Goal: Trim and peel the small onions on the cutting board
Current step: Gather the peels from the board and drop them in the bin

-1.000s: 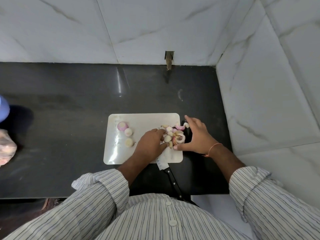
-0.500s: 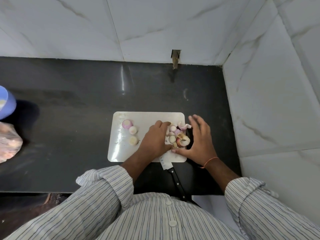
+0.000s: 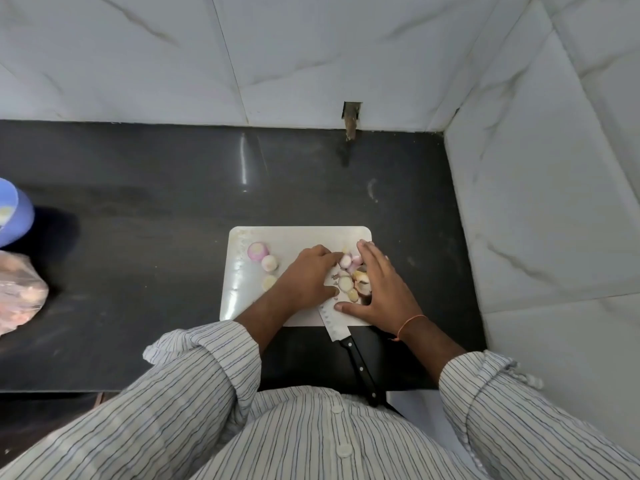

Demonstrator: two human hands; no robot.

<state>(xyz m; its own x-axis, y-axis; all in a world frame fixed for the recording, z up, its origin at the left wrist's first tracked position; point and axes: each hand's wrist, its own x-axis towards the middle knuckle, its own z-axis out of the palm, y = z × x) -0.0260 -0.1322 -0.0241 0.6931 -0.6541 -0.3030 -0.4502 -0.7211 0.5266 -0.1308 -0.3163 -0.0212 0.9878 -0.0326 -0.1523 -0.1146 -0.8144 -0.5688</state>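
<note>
1. Small pale-pink onions and peel scraps (image 3: pixel 350 278) lie heaped on the white rectangular plastic cutting board (image 3: pixel 298 237), between both hands.
2. Left hand (image 3: pixel 306 278): fingers loosely curled beside the heap; grasp cannot be told.
3. Right hand (image 3: pixel 382 289): flat, released, hemming the heap.
4. Three peeled onions (image 3: pixel 266 263) sit left; black-handled knife (image 3: pixel 346 344) idle.
5. Judgement: gathering step; next, pick an untrimmed onion.

A black counter (image 3: pixel 156 202) carries a white cutting board (image 3: pixel 298 237), knife (image 3: pixel 360 362), plastic bag (image 3: pixel 19 292).

Knife blade (image 3: pixel 328 315): tip hidden beneath the left hand (image 3: pixel 306 278). Pile of onion pieces and skins (image 3: pixel 351 277) between the two hands: partly covered by the right hand (image 3: pixel 382 289); individual pieces too small to tell apart. Blue container (image 3: pixel 14 216) and plastic bag (image 3: pixel 19 299): cut off by the left edge.
</note>
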